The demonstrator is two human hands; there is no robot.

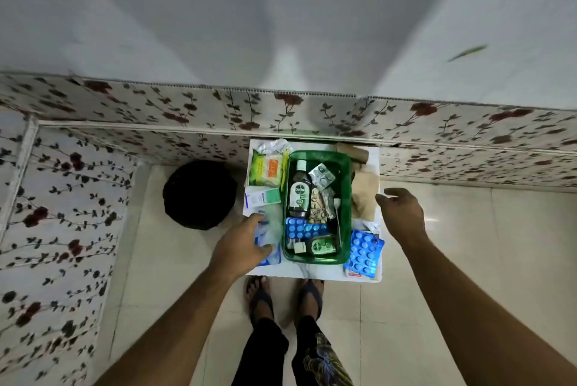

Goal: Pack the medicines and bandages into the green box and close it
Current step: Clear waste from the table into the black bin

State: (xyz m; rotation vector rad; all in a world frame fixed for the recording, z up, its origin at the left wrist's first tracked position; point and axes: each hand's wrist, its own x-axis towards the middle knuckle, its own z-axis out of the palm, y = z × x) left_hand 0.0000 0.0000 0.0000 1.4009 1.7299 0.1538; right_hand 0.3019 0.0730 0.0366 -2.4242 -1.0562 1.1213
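Note:
The green box (pixel 346 185) stands open on a small white table (pixel 312 273). Inside lie a Dettol bottle (pixel 299 195), a blue pill strip (pixel 301 227), a small green bottle (pixel 318 245) and foil strips (pixel 322 176). My left hand (pixel 242 246) rests on a clear blue-white packet (pixel 269 229) left of the box, fingers closing on it. My right hand (pixel 399 214) hovers open right of the box, beside beige bandage rolls (pixel 363 195). A blue blister pack (pixel 363 253) lies at the table's front right. A green-yellow packet (pixel 265 168) and a small white-green carton (pixel 262 198) lie at the left.
A round black stool or bin (pixel 199 195) stands on the floor left of the table. A floral-patterned wall (pixel 281 110) runs behind the table. My feet in sandals (pixel 284 295) are at the table's front edge. No lid is in view.

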